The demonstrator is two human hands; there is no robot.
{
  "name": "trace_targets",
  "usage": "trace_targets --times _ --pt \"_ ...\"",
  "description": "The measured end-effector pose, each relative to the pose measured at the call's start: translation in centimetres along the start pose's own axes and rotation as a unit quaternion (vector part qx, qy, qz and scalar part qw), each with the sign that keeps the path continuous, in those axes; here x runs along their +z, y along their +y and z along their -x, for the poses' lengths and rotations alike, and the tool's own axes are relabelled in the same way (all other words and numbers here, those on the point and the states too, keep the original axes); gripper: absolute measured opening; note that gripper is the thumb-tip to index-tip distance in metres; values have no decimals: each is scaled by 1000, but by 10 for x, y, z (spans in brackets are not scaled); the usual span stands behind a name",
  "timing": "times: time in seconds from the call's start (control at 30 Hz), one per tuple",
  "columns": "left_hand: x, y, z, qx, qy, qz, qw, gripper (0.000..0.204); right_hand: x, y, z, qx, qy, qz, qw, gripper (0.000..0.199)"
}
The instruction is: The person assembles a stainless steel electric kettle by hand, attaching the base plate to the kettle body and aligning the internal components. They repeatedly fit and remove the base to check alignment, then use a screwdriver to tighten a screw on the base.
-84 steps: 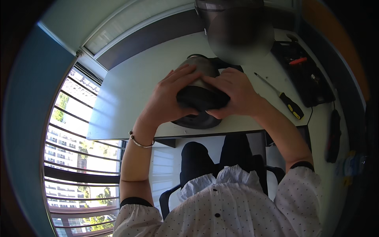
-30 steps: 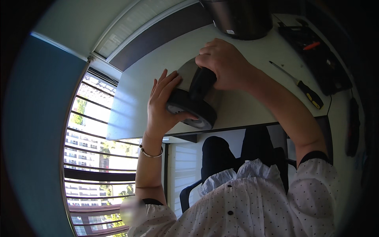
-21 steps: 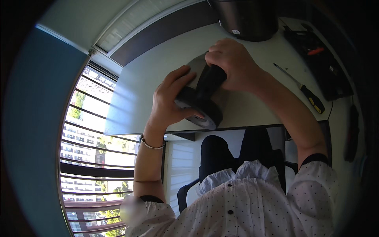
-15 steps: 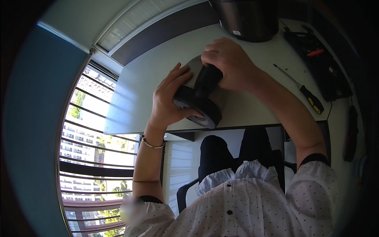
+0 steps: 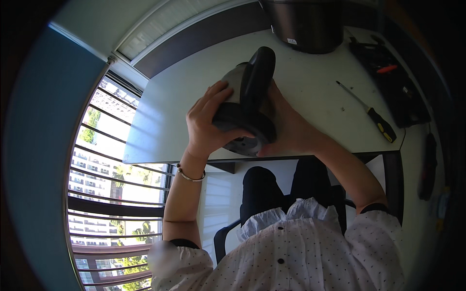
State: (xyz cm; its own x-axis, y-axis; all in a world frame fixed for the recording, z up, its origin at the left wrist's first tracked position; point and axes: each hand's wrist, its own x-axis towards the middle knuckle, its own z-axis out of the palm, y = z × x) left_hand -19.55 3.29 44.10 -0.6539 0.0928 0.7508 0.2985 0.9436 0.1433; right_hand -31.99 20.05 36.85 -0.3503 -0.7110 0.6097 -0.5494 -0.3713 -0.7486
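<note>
A kettle (image 5: pixel 236 77) with a grey body, a black handle (image 5: pixel 258 72) and a black base (image 5: pixel 228 116) is tipped over the near part of the desk, its underside partly turned toward me. My left hand (image 5: pixel 206 119) is wrapped around its left side, fingers on the body and thumb along the base. On the other side my right hand (image 5: pixel 290 123) grips the base, thumb near the lower rim; its other fingers are mostly hidden behind the kettle. The handle stands free of both hands.
To the right on the white desk (image 5: pixel 179 97) lies a screwdriver (image 5: pixel 381 125) with a black and yellow handle. Beyond it is a black tool case (image 5: pixel 412 104) holding a red-handled tool (image 5: pixel 387 69). A large dark round container (image 5: pixel 308 29) stands at the back. Window blinds are at left.
My right hand has let go of the handle and moved down to the right side of the kettle's base. My left hand keeps its hold.
</note>
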Motion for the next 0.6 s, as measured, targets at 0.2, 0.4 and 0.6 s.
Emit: trace_targets --times 0.2,0.4,0.6 --pt "0 -3 6 -17 24 7 1000 71 2 2 3 -40 1 137 990 105" --pt "-4 -8 3 -44 -34 78 995 67 -6 -3 3 1 6 190 982 99" --pt "-22 -28 3 -81 -103 129 983 72 -11 -10 -5 -5 -22 187 982 96"
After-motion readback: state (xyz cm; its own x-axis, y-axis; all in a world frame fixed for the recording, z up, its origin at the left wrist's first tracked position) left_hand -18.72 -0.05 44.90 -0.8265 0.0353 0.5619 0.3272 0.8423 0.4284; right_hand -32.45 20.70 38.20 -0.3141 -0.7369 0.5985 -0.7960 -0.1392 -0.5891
